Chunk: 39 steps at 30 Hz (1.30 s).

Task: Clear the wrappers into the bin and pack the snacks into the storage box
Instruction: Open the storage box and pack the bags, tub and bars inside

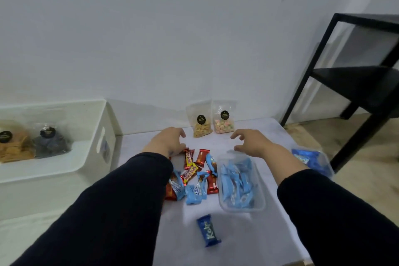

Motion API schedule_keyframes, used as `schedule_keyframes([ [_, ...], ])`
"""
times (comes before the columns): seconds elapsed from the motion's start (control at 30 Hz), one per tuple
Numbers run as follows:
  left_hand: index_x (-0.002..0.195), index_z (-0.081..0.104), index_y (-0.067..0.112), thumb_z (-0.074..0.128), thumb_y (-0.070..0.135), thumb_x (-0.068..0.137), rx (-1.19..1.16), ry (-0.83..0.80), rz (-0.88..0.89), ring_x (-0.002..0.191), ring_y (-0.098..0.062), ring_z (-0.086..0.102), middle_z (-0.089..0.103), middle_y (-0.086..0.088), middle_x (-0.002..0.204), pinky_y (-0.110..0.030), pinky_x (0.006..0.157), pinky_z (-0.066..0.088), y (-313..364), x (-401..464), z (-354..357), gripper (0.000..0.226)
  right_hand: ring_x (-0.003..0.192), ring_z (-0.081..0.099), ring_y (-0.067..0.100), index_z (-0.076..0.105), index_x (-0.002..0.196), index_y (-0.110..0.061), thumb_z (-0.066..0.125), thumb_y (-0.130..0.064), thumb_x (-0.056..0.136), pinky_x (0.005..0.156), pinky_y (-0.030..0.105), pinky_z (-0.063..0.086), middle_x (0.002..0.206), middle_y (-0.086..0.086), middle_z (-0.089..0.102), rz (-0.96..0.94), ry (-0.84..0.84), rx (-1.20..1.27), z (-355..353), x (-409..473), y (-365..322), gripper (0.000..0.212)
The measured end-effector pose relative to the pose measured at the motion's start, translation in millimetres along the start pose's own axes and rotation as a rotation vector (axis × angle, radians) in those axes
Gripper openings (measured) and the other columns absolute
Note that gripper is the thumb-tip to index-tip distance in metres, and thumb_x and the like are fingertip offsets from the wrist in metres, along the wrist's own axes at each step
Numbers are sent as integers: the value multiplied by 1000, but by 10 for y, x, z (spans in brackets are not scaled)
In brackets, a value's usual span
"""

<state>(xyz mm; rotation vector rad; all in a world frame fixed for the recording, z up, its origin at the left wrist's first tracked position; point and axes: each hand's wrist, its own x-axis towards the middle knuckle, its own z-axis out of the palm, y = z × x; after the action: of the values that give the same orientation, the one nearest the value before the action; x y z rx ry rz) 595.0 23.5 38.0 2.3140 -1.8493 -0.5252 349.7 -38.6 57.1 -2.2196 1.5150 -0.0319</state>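
Two clear snack bags stand against the wall, one with yellow-brown pieces [201,124] and one with pastel pieces [224,122]. My left hand [167,140] hovers just left of them, fingers loosely curled and holding nothing. My right hand [251,142] hovers to their right, fingers spread and empty. A pile of small red and blue wrapped snacks [193,176] lies below my left hand. A clear tub [241,206] holds several light-blue packets. A dark blue bar [208,230] lies nearest me. The white storage box [95,147] at left holds two snack bags [50,141].
A second clear tub with a blue packet [311,161] sits at the table's right edge. A black metal shelf frame [354,84] stands on the floor at the right. The white wall runs directly behind the table [254,242].
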Motion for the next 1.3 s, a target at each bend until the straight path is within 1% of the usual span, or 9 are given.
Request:
schedule_keyframes([
  [0.2,140,37,19,61,24,90,-294,71,-95,127,-28,47,46,-10,142,-37,104,39,78,657,388,56,121,51,24,51,132,-20,63,-16,89,89,25,37,134,12,52,103,69,289,118,674,302,45],
  [0.37,144,32,28,64,19,88,-460,95,-37,129,-28,45,40,-12,143,-31,106,34,75,1138,754,65,121,48,27,46,136,-24,67,-5,82,86,21,35,134,14,48,105,154,427,304,1359,364,61],
  [0.57,138,37,35,73,16,78,-635,200,-52,117,-24,54,52,-8,130,-40,100,46,161,1475,939,73,114,45,17,43,137,-34,58,2,79,98,30,43,137,5,43,64,251,560,514,1840,442,70],
  [0.67,128,40,37,68,9,77,-669,242,-85,103,-26,62,59,-5,121,-43,88,52,205,1548,923,65,106,47,15,47,132,-38,49,9,77,90,33,47,128,2,50,46,262,667,575,1931,463,73],
  [0.77,122,42,34,67,3,78,-649,245,-115,95,-25,60,58,-2,111,-35,81,50,218,1567,877,60,92,51,20,49,130,-37,46,11,75,76,30,47,111,-3,48,24,277,705,583,1946,495,72],
  [0.87,124,44,29,64,-2,81,-614,267,-153,92,-23,55,55,-2,106,-30,78,43,249,1436,823,56,85,53,19,49,132,-35,51,11,77,71,27,46,114,0,51,-17,266,702,573,1860,512,71],
  [0.97,122,44,32,61,-6,82,-633,292,-192,93,-23,60,58,-3,108,-39,81,53,287,1205,728,57,88,54,8,48,134,-32,59,10,81,64,6,43,122,2,54,-69,259,664,457,1723,495,69],
  [1.07,121,45,32,60,-8,82,-651,350,-217,95,-25,61,58,-4,109,-41,82,54,317,930,557,58,83,52,-3,47,134,-37,60,7,84,54,1,42,111,3,53,-104,238,690,248,1535,369,68],
  [1.3,120,43,34,64,-2,81,-579,585,-261,93,-30,62,59,-8,111,-45,83,53,217,37,-49,57,87,55,12,39,140,-41,66,-3,84,92,35,51,103,0,51,-370,202,627,-161,1048,-304,73],
])
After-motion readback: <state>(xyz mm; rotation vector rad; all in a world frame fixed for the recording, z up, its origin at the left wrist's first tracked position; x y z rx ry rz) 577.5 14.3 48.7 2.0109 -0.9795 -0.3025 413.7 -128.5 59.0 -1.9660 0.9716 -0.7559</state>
